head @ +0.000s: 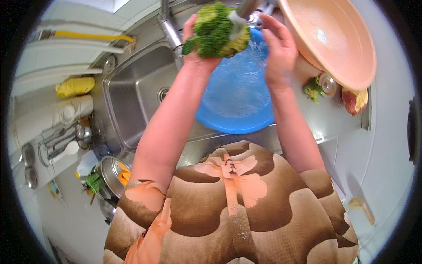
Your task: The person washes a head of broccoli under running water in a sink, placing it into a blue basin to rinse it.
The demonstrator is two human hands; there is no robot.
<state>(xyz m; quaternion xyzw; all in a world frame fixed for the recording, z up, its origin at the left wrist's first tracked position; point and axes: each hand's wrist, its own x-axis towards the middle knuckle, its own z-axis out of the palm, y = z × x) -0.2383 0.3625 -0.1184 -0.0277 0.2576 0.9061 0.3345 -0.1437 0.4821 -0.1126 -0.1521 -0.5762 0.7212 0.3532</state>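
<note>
My left hand (201,56) is shut on a head of broccoli (216,31), with its palm and fingers mostly hidden behind the florets. The broccoli is under the faucet (247,8), and water runs over it. To its right, my right hand (280,49) is raised with fingers apart and nothing visible in it. Below both hands is a blue plastic basin (235,127) with rippling water inside, standing in the sink area. A green leaf (189,45) sticks out at the broccoli's left side.
A stainless steel sink bowl (132,89) lies left. At right are a tilted peach plastic basin (343,39), a broccoli piece (312,89), a round metal lid or can (327,84) and a partly peeled reddish tuber (354,101). A steel colander (112,171) stands lower left.
</note>
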